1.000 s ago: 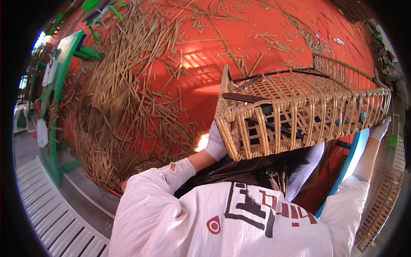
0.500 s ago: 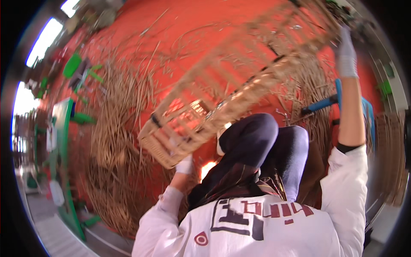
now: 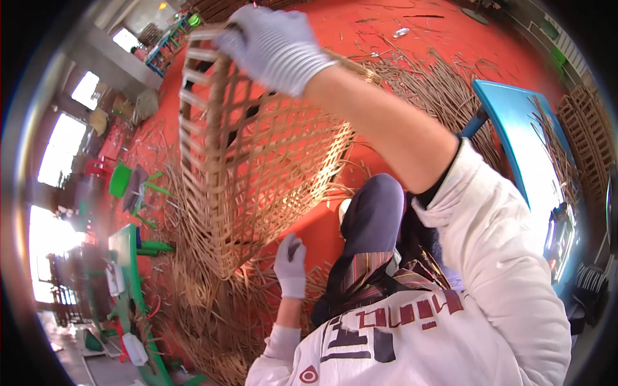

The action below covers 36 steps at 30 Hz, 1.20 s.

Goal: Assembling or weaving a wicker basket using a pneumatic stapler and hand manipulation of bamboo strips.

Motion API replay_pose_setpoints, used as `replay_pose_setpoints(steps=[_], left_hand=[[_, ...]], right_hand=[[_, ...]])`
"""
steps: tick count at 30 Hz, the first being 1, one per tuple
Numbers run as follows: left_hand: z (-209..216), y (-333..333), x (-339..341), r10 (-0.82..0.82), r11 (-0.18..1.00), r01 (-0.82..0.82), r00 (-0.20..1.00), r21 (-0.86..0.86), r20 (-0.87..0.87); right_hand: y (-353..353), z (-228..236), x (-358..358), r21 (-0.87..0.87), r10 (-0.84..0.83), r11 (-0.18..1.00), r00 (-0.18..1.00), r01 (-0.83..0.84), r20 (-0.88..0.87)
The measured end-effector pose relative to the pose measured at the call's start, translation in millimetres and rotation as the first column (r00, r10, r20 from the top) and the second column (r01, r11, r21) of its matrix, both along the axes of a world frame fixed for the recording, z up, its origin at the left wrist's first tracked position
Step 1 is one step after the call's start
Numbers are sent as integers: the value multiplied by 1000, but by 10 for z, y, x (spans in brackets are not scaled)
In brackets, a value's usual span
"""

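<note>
A large openwork woven basket (image 3: 257,151) of flat tan strips stands tilted on end in front of me. At its upper corner my right hand (image 3: 273,48), in a pale grey knitted glove, is closed on the rim; the fingertips are partly hidden. My left hand (image 3: 291,264), gloved the same way, is just to the right of the basket's lower corner. It touches nothing that I can see, and its thumb and fingers are a little apart.
Heaps of loose strips (image 3: 428,87) cover parts of the red floor (image 3: 380,19). A blue table (image 3: 508,122) stands at the right, a green-edged table (image 3: 132,270) at the left. Beyond that is a green stool (image 3: 120,180). Woven panels (image 3: 582,128) are stacked far right.
The basket has swung from lying slantwise across the view to standing on end at the left. My right hand moved left with it, and my left hand let go of its end.
</note>
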<state>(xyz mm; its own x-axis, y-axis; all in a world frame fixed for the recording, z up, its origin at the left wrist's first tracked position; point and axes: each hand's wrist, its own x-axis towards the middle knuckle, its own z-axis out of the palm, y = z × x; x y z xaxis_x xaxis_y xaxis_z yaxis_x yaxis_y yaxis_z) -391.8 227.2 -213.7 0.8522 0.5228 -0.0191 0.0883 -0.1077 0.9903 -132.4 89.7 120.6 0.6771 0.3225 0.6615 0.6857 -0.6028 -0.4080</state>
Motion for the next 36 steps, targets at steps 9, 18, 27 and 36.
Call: replay_pose_setpoints(steps=[9, 18, 27, 36], left_hand=[[2285, 543, 697, 58, 578, -576, 736, 578, 675], [1768, 2054, -21, 409, 843, -534, 715, 66, 567], [1675, 1881, -446, 528, 845, -445, 606, -295, 596], [1419, 1891, -619, 723, 686, -530, 420, -498, 549]], right_hand=[[858, -303, -894, 176, 131, 964, 935, -197, 329], [-1089, -1624, 752, 354, 24, 928, 928, 118, -371], [-798, -2518, 1461, 465, 188, 874, 784, 141, -592], [-130, -2433, 1397, 799, 696, 585, 419, 142, -584]])
